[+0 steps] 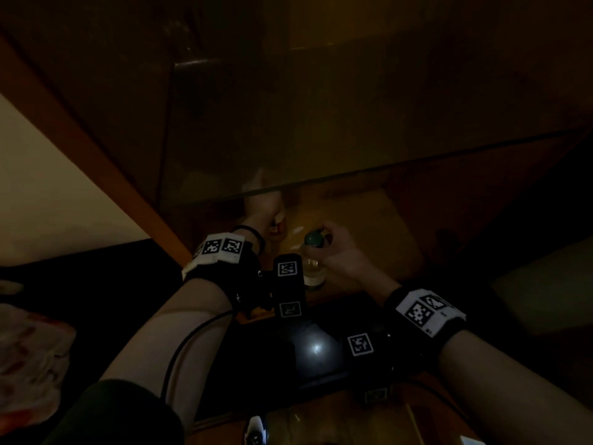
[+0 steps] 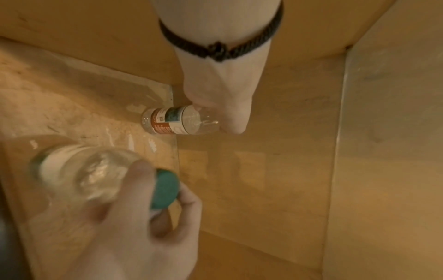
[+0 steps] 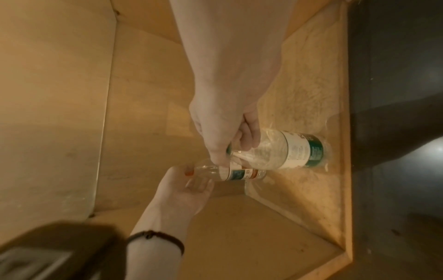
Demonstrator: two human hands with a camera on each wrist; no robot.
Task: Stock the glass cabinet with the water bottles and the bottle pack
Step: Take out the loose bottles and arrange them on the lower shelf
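Inside the wooden cabinet [image 3: 263,223], my left hand [image 2: 223,113] grips the top of a small clear water bottle [image 2: 172,121] with a red and teal label and an orange cap [image 3: 189,173]. Its base meets the cabinet floor near the back. My right hand [image 3: 230,145] grips the neck of a larger water bottle [image 3: 299,149] with a green and white label and a green cap [image 2: 165,189]. This bottle stands on the floor just in front of the small one. In the dim head view both hands [image 1: 263,210] [image 1: 337,248] reach under a glass shelf [image 1: 353,178].
The cabinet's side wall [image 2: 383,132] and back panel [image 3: 59,94] close in the space. A raised wooden lip [image 3: 345,170] runs along the floor's front edge. A dark rounded object [image 1: 308,348] sits below my wrists. A pale patterned cloth [image 1: 29,348] lies at the left.
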